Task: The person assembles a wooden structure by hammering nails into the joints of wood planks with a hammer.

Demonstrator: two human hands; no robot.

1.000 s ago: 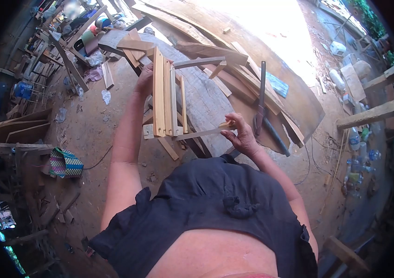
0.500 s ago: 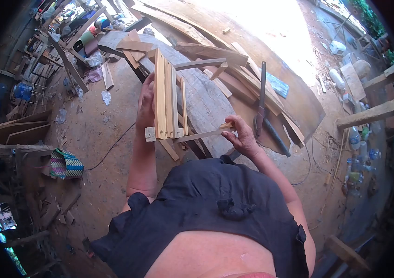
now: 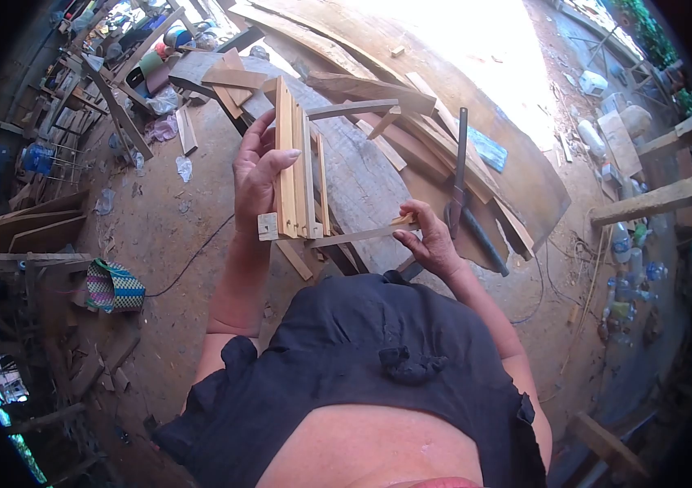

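Observation:
A small wooden frame (image 3: 286, 167) of pale slats, with long thin legs reaching to the right, is held up in front of my body. My left hand (image 3: 258, 175) grips its left side, thumb laid over the face of the outer slat and fingers behind. At the lower right, my right hand (image 3: 431, 240) pinches the end of the frame's lower leg (image 3: 362, 237) between thumb and fingers. The upper leg (image 3: 354, 109) extends free toward a short crosspiece. A square block end (image 3: 268, 227) sticks out at the frame's lower left corner.
Behind the frame lies a grey wooden board (image 3: 354, 179), with planks (image 3: 378, 93) piled beyond. A dark metal bar (image 3: 460, 146) stands to the right of my right hand. A woven basket (image 3: 115, 286) and a black cord (image 3: 191, 262) are on the left. Plastic bottles (image 3: 622, 244) line the right side.
My left thumb has come round onto the front of the outer slat, and that hand now shows more fully. The frame has turned slightly; my right hand keeps its hold.

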